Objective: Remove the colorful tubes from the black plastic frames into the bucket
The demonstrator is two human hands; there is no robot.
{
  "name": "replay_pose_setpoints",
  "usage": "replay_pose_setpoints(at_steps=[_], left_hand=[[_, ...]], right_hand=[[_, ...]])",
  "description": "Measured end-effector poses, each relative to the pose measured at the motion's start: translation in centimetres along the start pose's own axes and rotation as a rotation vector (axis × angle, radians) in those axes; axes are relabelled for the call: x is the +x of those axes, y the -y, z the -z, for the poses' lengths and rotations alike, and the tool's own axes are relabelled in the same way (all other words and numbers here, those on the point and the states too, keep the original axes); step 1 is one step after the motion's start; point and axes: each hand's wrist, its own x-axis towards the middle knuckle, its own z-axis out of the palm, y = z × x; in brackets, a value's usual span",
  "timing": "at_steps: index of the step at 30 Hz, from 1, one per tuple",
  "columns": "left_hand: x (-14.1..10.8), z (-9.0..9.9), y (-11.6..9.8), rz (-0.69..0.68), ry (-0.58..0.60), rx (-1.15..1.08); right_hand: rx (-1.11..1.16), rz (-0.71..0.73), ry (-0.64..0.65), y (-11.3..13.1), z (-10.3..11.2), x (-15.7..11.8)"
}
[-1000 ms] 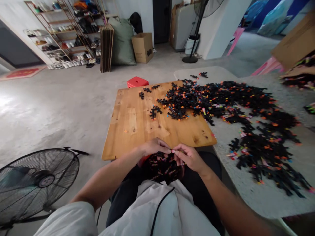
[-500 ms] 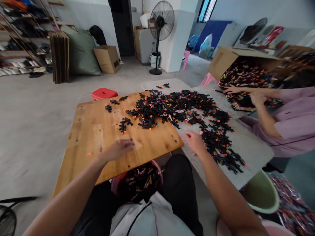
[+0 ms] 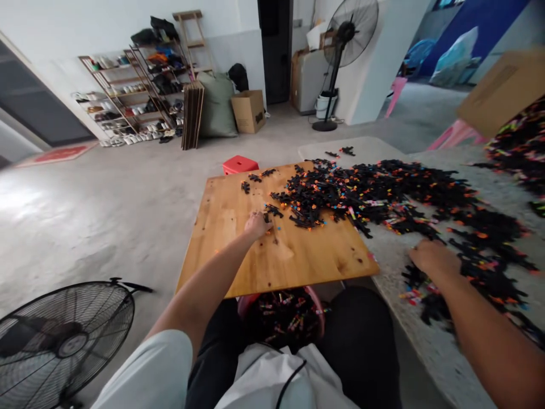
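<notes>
Small black gun-shaped plastic pieces (image 3: 275, 211) may be scattered if nudged by left hand (image 3: 256, 225) or right hand (image 3: 435, 258); fingers are curled, any hold indeterminable.

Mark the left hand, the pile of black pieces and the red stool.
Left hand (image 3: 257, 225): head view, back of the hand.
Pile of black pieces (image 3: 383, 184): head view, pieces near the middle of its spread.
Red stool (image 3: 240, 165): head view, on the seat.

Head-height view, angled forward and down
</notes>
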Motion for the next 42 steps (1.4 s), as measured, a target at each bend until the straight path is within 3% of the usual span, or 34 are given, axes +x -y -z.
replay_pose_setpoints(at_steps=[6,9,13,16,18,21,23,26,29,33,36,39,42], left_hand=[[-1.3,0.1,2.0,-0.019,0.008,-0.334],[-2.7,0.3,2.6,-0.041,-0.036,-0.470],[-4.6,0.4,2.7,-0.076,-0.073,-0.584],[-6.2,0.2,2.2,-0.115,-0.058,-0.631],[-7.5,-0.3,1.3,-0.150,-0.018,-0.649],[-9.9,-1.0,-0.6,-0.272,0.129,-0.710],[-11.5,-1.0,-2.0,-0.417,0.192,-0.685],[-13.5,-0.1,-4.0,-0.659,0.084,-0.446],[-14.9,1.6,-5.4,-0.779,-0.030,-0.232],[-15.8,3.3,-6.3,-0.843,0.016,-0.108],[-15.8,3.4,-6.2,-0.853,0.029,-0.099],[-15.8,3.0,-6.1,-0.780,0.093,-0.164],[-16.0,2.4,-6.2,-0.655,0.228,-0.341]], right_hand=[[0.293,0.016,-0.328,3.1,-0.2,-5.4],[0.333,0.091,-0.379,5.0,-0.6,-7.1],[0.365,0.084,-0.436,6.0,-0.4,-7.3],[0.574,0.100,-0.527,7.4,0.5,-8.5],[0.835,0.177,-0.445,9.4,1.3,-10.8],[1.258,0.407,-0.089,13.3,2.6,-15.6],[1.402,0.508,0.084,15.7,3.4,-18.7],[1.502,0.597,0.236,18.0,4.3,-22.0],[1.507,0.632,0.332,18.8,4.6,-23.7],[1.552,0.625,0.377,18.9,4.3,-24.2],[1.524,0.624,0.226,18.8,4.1,-24.0],[1.552,0.510,0.042,18.9,4.0,-23.8],[1.780,0.378,0.110,19.1,3.9,-23.7]])
